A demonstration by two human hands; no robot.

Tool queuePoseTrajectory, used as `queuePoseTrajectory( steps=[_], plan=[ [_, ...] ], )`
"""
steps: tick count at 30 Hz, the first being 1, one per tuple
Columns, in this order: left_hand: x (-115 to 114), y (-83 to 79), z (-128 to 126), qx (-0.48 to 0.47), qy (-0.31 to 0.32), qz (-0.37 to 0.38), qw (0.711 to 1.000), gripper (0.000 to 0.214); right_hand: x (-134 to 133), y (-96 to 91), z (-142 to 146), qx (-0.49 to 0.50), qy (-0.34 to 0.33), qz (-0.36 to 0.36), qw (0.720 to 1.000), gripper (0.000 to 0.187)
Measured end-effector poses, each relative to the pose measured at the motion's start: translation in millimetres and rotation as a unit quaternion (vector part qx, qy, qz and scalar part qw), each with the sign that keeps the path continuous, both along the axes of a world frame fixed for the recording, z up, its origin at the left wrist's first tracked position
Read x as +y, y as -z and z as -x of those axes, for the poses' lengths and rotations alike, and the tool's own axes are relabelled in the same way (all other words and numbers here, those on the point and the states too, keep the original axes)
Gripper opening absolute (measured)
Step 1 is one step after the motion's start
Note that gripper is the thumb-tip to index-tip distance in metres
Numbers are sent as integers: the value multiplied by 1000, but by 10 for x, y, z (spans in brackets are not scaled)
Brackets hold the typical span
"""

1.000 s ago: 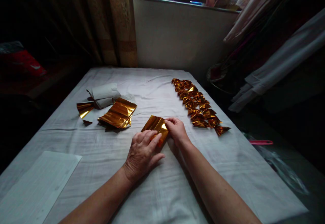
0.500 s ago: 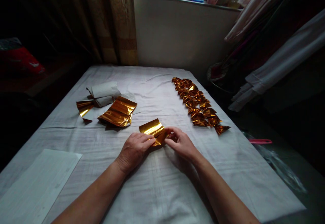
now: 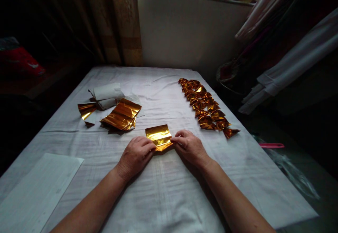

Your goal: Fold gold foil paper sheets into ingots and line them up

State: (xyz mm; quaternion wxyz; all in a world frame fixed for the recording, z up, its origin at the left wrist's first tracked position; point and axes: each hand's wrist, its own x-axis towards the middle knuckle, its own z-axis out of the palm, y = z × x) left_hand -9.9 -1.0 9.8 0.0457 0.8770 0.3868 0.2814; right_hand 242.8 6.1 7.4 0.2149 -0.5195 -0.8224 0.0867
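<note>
I have a gold foil sheet (image 3: 158, 134) between my two hands, lying on the cloth-covered table (image 3: 169, 197) about midway between its left and right edges, well in from the far edge. My left hand (image 3: 136, 155) is closed on the sheet's near left corner, fingertips pressed together over it. My right hand (image 3: 191, 147) pinches the opposite side, thumb and forefinger together at its near right edge, the other fingers curled. A crease runs across the sheet from side to side, and the part nearest me tapers below it.

Beyond my left hand, toward the table's left edge, sits a stack of foil (image 3: 123, 115), its sheets unevenly lined up. A roll of pale paper (image 3: 107, 92) lies just behind it, with a curved foil piece (image 3: 86, 110) beside that, closer to the left edge, and a small scrap (image 3: 89, 124) in front of the piece.

Along the table's right edge, starting near the far right corner, the folded foil pieces (image 3: 207, 123) lie close together in a slanting band; the nearest one sits beyond my right hand, close to that edge. A white sheet of paper (image 3: 42, 187) lies flat by the near left part of the table, left of my forearm.
</note>
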Motion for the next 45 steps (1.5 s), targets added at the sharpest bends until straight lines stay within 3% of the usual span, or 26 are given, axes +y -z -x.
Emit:
queuePoseTrajectory(
  steps=[6, 12, 19, 35, 38, 41, 45],
  plan=[
    [-35, -40, -15, 33, -99, 53, 993, 17, 31, -41, 31, 45, 25, 38, 998, 15],
    [-31, -62, -85, 54, -162, 76, 982, 19, 20, -82, 175, 36, 109, 55, 992, 11],
    [-16, -68, -124, 73, -187, 63, 978, 22, -14, -65, 318, 4, 175, 27, 984, 17],
    [45, -140, -155, 107, -229, 114, 961, 27, -32, 91, 326, 10, 184, -43, 982, 10],
    [52, -134, -160, 112, -228, 110, 961, 27, -67, 79, 342, 11, 157, -78, 984, 19],
    [59, -134, -159, 115, -222, 108, 962, 27, -150, 4, 399, -12, 88, -105, 990, 29],
    [60, -122, -143, 106, -213, 98, 966, 28, -265, -66, 493, -54, -47, -60, 996, 37]
  ],
)
